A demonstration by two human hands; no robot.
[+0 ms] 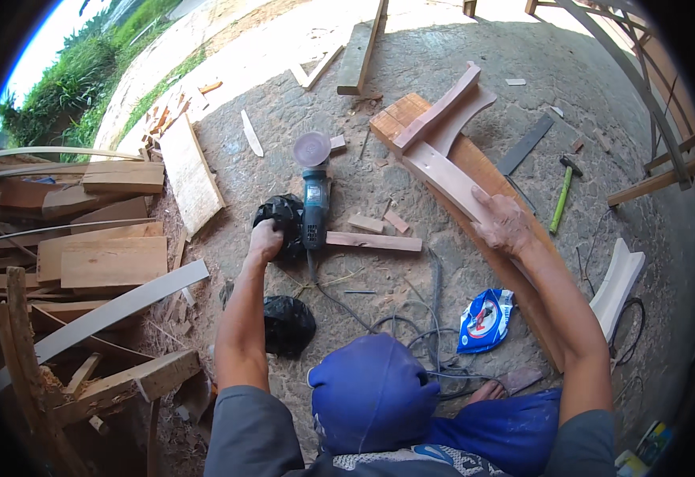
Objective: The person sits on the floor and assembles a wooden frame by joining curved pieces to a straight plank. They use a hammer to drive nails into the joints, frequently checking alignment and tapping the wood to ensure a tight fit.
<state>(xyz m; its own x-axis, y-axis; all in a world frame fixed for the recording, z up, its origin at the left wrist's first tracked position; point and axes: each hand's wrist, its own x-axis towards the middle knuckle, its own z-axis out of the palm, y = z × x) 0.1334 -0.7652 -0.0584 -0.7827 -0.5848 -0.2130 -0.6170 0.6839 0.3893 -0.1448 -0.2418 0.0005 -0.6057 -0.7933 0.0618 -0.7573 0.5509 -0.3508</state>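
My left hand [266,239] is closed on a bunched black plastic bag [285,216], just left of an angle grinder [315,199] with a round disc at its far end. The grinder lies on the ground, its cord running toward me. My right hand [501,224] grips the near end of a pale pinkish wooden piece [447,179], its fingers over the edge. That piece is joined to a curved wooden bracket [460,111] at its far end. Both rest on a long, thick wooden beam [482,163]; some of the beam is hidden under my right arm.
Lumber [113,258] is piled at left. A second black bag [288,326] lies near my left forearm. A green-handled hammer [562,199], a blue-and-white packet [485,320], a curved wooden piece [617,286] and looping cords [435,342] are on the ground, beside wood offcuts [375,241].
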